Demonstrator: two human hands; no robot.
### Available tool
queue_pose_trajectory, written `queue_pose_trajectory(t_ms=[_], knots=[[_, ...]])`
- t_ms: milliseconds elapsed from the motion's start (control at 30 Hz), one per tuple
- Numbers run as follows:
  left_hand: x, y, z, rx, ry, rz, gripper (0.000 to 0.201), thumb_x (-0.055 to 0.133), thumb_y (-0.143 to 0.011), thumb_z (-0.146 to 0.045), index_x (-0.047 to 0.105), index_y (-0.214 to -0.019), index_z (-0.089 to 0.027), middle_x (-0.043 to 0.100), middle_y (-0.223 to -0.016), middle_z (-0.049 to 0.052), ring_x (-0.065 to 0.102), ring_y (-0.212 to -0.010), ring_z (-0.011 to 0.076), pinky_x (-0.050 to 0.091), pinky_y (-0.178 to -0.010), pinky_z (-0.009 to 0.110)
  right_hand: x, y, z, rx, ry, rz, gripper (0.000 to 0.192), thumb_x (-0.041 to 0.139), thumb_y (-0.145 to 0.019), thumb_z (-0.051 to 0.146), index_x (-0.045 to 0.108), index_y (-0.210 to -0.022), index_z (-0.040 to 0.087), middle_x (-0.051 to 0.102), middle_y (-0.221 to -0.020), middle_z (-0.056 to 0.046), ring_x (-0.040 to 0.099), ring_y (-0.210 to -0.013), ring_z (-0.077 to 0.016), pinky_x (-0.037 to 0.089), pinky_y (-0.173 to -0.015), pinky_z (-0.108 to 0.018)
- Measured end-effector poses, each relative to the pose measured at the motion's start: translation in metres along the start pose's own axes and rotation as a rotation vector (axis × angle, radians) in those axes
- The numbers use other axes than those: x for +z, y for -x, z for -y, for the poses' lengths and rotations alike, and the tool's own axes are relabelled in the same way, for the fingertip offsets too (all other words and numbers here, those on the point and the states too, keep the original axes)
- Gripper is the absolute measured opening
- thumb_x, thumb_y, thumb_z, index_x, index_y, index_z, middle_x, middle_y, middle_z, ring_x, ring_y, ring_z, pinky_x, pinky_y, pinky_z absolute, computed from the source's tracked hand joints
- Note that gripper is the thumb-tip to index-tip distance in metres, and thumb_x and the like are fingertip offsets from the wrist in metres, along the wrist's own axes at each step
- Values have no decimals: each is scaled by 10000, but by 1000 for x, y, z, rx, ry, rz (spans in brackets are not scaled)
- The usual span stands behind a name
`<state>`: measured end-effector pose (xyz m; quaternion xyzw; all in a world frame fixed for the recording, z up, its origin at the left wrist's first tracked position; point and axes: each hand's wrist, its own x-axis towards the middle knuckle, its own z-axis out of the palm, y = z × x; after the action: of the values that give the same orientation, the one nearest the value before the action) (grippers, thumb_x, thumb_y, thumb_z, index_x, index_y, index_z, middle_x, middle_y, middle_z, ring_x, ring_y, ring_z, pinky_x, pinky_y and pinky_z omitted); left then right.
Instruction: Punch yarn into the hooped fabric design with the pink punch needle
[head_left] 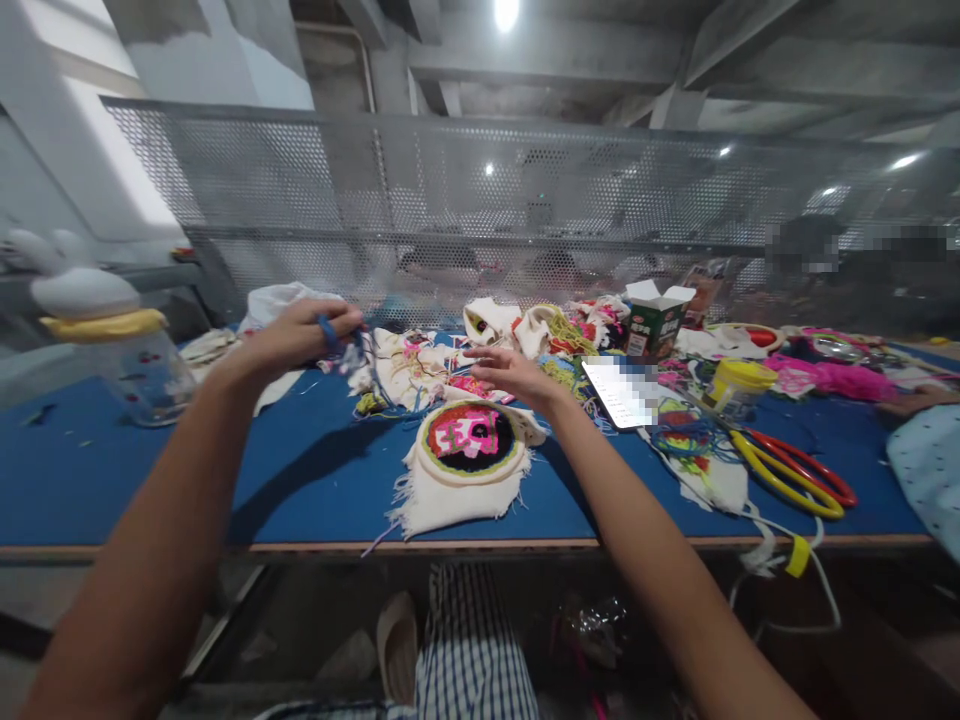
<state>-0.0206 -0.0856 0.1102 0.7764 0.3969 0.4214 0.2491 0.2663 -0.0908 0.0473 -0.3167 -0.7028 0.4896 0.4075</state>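
On the blue tabletop, close to its front edge, lies an embroidery hoop [472,478] with cream cloth that has frayed edges. Pink, red and black yarn fills its middle. My left hand [319,322] is raised to the left beyond the hoop, its fingers closed on a bundle of blue yarn [366,360] that hangs down. Just behind the hoop is my right hand [514,373], fingers stretched out toward a heap of cream cloth and loose yarn [409,362]. Nothing shows in its grasp.
To the right lie a phone [611,392], a yellow-lidded tub [739,385], red-and-yellow-handled scissors [795,472] and a green box [652,325]. A clear jar [146,365] stands left. A perforated metal screen [450,190] rises behind. Another person's sleeve [930,465] reaches in at right.
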Motion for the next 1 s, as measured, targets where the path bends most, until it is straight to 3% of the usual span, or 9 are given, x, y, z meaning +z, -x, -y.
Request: queue_pose_trajectory(t_ms=[67,133,200,267,333,467,533,667,1000], knots=[[30,-6,-20,27,-4,110,247,547,-758,-383,538,-629,-173,444,-551,-38,368,-486,88,271,-444,203,12,0,0,-17,-4,46,506,693,-693,164,507,-1159,229,561,-1056,-33,532,-950,-125,451,-788,-241],[60,-12,-35,69,7,161,262,512,-774,-401,523,-661,-165,439,-569,-40,375,-496,83,292,-461,197,21,-1,-2,-18,5,107,564,720,-652,137,509,-1162,248,559,-1093,-24,511,-1011,-135,424,-859,-259],[80,-16,-44,102,13,173,263,517,-763,-411,511,-676,-163,442,-581,-40,386,-505,82,317,-475,197,24,-1,-6,5,38,168,403,696,-687,159,568,-1067,195,598,-1012,-25,547,-948,-140,434,-854,-299],[84,-19,-46,114,7,128,260,491,-777,-420,506,-718,-166,439,-593,-41,388,-502,80,330,-480,201,22,-2,-10,43,84,204,175,623,-772,208,601,-930,134,620,-896,-24,582,-836,-139,467,-785,-330],[73,-17,-43,105,-17,31,240,442,-809,-402,497,-771,-171,428,-608,-43,381,-499,78,330,-481,204,14,-2,-12,81,129,208,149,542,-840,251,593,-853,111,613,-822,-16,589,-739,-125,490,-689,-314],[28,-5,-31,54,-151,-205,123,453,-818,-276,492,-772,-168,438,-633,-41,382,-551,82,312,-524,205,-5,0,-7,146,172,209,211,479,-879,301,574,-864,113,579,-725,12,545,-570,-77,469,-529,-227],[9,4,-23,8,-201,-250,125,449,-817,-260,490,-741,-169,445,-623,-44,380,-551,84,312,-532,204,-11,1,-3,163,176,218,209,474,-883,298,572,-884,114,558,-683,27,509,-507,-58,442,-473,-198],[-11,18,-7,-109,-258,-238,155,460,-801,-271,483,-684,-172,443,-587,-55,345,-507,79,294,-494,192,-18,4,5,190,185,244,165,501,-871,255,574,-844,110,535,-630,47,477,-462,-43,416,-436,-175],[-25,33,23,-274,-386,-161,172,437,-787,-322,507,-741,-173,476,-631,-40,421,-577,103,351,-541,191,-30,12,12,319,222,240,139,515,-863,214,598,-864,103,640,-795,-12,612,-664,-98,509,-595,-249]])
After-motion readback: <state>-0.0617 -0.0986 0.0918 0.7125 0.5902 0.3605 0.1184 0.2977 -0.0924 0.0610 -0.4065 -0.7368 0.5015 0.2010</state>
